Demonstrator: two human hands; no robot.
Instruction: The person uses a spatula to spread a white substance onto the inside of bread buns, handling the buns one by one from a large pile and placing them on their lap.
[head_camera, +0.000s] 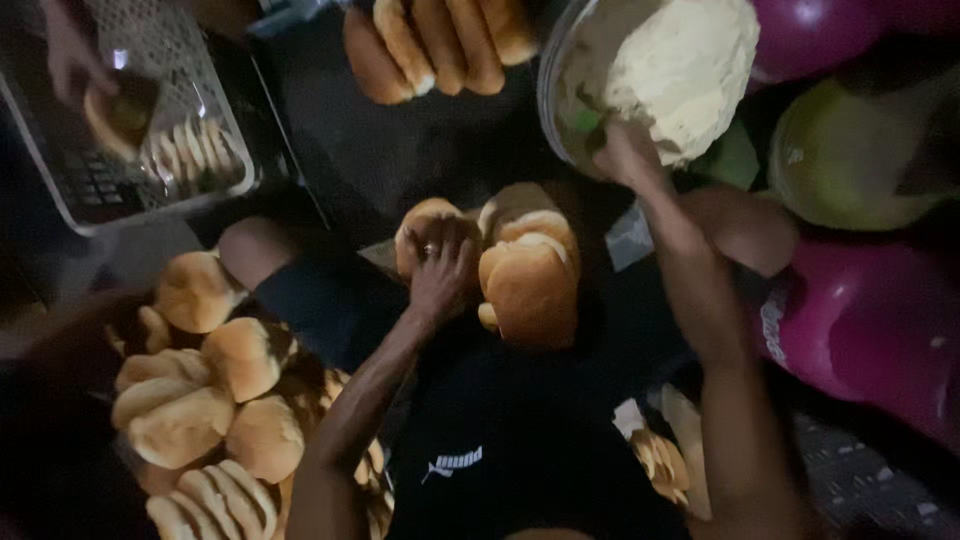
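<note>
The left hand (440, 270) lies fingers-down on a round bun (422, 232) in the middle of the view, its grip curled closed over the bun's right side; a ring shows on one finger. Just right of it, touching, sits a cluster of split buns (530, 280) stacked tight, their long axis running up and down the frame. The right hand (625, 155) reaches up and away to the rim of a clear bowl (556, 110) holding a pale mound of spread (685, 65); its fingers are bunched at the mound's lower edge, but blur hides whether they pinch anything, so I cannot tell its grip.

Room is tight: a heap of buns (215, 400) crowds the lower left, a row of buns (440, 45) lies along the top edge, and purple and green rounded containers (870, 310) hem in the right side. The only open patch is the dark surface between the held bun and the top row. At upper left another person's hand (70, 55) holds a bun over a wire basket (190, 190)
</note>
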